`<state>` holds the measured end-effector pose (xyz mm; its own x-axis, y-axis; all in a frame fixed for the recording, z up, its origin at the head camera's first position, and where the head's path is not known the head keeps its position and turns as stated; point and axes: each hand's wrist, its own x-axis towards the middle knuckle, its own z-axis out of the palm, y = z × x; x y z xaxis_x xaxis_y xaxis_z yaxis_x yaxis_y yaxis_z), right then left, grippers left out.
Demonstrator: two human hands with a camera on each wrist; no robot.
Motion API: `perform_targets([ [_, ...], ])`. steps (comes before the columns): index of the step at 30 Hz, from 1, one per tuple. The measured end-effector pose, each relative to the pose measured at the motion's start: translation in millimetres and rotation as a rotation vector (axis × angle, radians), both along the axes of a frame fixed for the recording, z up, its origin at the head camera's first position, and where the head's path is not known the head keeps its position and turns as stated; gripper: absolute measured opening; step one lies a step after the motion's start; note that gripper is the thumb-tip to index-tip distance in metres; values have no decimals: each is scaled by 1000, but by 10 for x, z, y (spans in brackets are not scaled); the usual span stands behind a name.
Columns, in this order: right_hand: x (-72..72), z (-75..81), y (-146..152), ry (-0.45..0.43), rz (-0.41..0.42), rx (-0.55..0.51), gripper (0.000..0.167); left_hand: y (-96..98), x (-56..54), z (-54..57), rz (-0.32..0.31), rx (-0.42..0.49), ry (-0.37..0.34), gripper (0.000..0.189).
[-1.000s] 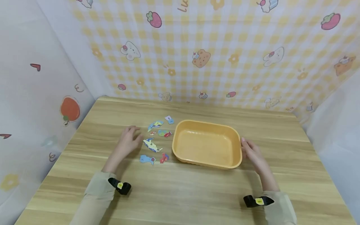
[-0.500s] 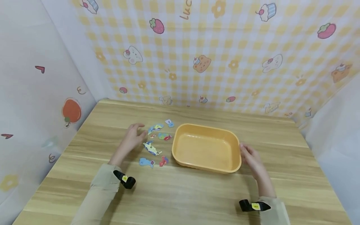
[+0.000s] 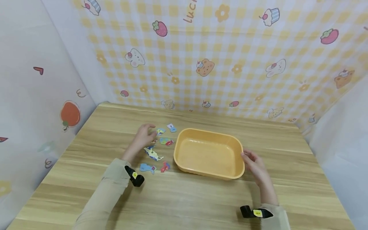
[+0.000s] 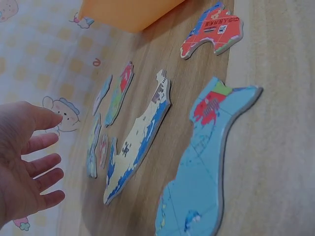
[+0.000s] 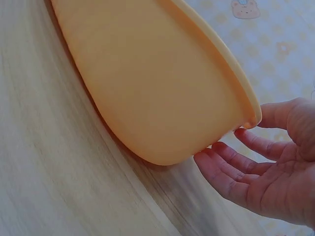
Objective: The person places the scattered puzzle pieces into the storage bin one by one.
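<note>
My left hand (image 3: 143, 136) reaches over the left side of the scattered map puzzle pieces, its fingertips overlapping a blue-and-yellow piece (image 3: 161, 131) in the head view. Seen from the left wrist, its fingers are spread and hold nothing. Near it lie a cream-and-blue piece (image 4: 140, 137), a light blue piece (image 4: 202, 152), a red piece (image 4: 214, 30) and a green-and-red piece (image 3: 166, 141). With thumb at the rim and fingertips against the outer wall, my right hand (image 5: 280, 167) holds the right end of a yellow plastic tray (image 3: 207, 156). Nothing lies inside the tray.
A white-and-blue piece (image 3: 172, 127) lies farthest back, beside the tray's left end. Everything rests on a wood-grain table (image 3: 178, 198). A checked cloth (image 3: 184, 64) hangs along the table's back edge, and a white cloth (image 3: 34, 105) hangs on the left.
My left hand has moved right and a little forward, from beside the pieces to over the nearest ones. My right hand stays at the tray's end. The head view has shifted slightly.
</note>
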<state>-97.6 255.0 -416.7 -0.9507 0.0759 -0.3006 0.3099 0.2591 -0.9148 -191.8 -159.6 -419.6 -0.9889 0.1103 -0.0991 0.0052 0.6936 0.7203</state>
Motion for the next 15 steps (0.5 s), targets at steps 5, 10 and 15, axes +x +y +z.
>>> perform_targets([
  [5,10,-17,10,-2,-5,-15,58,52,-67,38,-23,-24,-28,45],
  [10,16,-10,21,3,-3,-13,60,43,-150,140,-74,-58,-37,44],
  [15,9,-23,4,-2,0,-27,60,-48,-237,305,-122,-94,-28,44],
])
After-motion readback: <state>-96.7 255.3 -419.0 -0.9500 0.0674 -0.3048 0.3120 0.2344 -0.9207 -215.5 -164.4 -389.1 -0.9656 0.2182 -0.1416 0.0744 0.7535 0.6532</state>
